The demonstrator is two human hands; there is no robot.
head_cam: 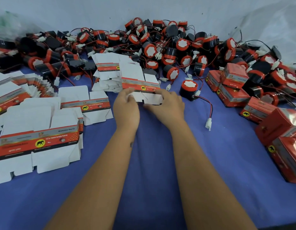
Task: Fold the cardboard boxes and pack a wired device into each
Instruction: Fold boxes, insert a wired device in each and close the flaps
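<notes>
Here the flat box blank (140,83) is gripped at its lower flaps by the curled fingers of the left hand (126,103) and right hand (167,103) above the blue cloth (152,155), and should be squared open evenly before the lone wired device (188,89) beside it is packed.

Flat box blank (38,143), nearest left stack: "Genuine Parts", "12v reversing horn", yellow roundel with black elephant. Second flat blank (87,106): same horn wording and elephant. Other print unreadable.
</notes>
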